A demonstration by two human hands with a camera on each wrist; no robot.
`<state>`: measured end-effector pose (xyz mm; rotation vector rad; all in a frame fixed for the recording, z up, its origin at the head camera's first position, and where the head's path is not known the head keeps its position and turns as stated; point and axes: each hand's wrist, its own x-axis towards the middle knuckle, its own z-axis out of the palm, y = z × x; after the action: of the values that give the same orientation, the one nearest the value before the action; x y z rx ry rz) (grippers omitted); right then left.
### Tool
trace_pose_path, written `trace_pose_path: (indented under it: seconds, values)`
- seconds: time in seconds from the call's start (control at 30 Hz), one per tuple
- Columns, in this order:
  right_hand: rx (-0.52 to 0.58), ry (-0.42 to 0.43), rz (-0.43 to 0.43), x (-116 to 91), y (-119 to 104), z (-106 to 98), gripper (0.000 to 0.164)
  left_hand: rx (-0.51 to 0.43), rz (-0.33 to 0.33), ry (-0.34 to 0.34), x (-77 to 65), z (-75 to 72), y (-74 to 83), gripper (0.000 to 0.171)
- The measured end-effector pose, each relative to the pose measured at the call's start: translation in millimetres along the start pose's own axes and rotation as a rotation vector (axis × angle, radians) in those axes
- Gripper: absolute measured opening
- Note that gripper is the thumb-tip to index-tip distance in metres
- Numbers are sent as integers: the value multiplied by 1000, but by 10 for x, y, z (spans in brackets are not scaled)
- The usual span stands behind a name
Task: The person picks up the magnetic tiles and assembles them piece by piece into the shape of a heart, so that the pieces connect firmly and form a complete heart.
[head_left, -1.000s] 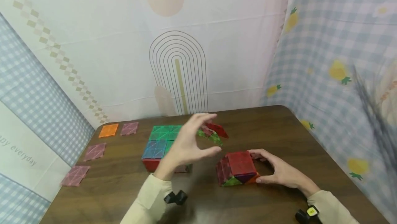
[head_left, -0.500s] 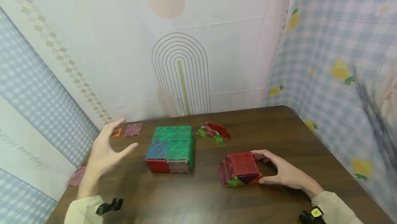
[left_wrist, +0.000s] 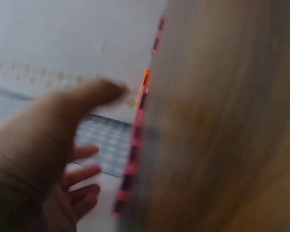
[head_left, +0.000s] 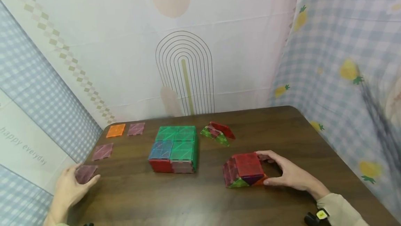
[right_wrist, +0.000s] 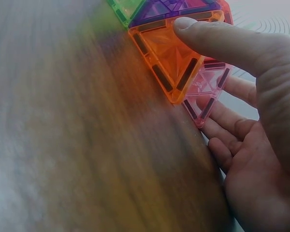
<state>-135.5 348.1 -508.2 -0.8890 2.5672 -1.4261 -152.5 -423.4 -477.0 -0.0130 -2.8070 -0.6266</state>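
At the table's left edge my left hand is spread around a dark pink square magnetic tile lying flat. In the left wrist view, thumb and fingers stand apart, and the tile's edge shows beyond them. My right hand holds the end of a small magnetic-tile block with a red top. Its thumb presses an orange triangle tile, while its fingers lie by a pink triangle tile on the far side. Purple and green triangles line the block's near side.
A larger tile box, mostly green on top, stands mid-table. Behind it to the right is a small red and green tile piece. An orange tile and pink tiles lie along the left. Fabric hangs behind the table.
My left hand has swept from above the green box leftward and down toward me, to the nearest pink tile. The right hand stays on its block.
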Motion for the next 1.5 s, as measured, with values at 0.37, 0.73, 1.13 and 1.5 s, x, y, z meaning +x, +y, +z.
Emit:
trace_pose_path:
  seconds: [0.37, 0.73, 1.13, 1.5]
  values:
    - [-6, 18, -25, -25, -40, -54, 83, 7, -143, -145, 23, 31, -131, 95]
    - [-9, 10, -12, 7, -19, -20, 82, -8, -200, -25, -62, 13, -177, 95]
    - [22, 1, -21, 4, -20, 3, 83, -335, 3, 110, 123, -207, 825, 81]
    - [45, -15, -12, 5, 30, -5, 83, -812, 472, -86, 506, 26, 2371, 75]
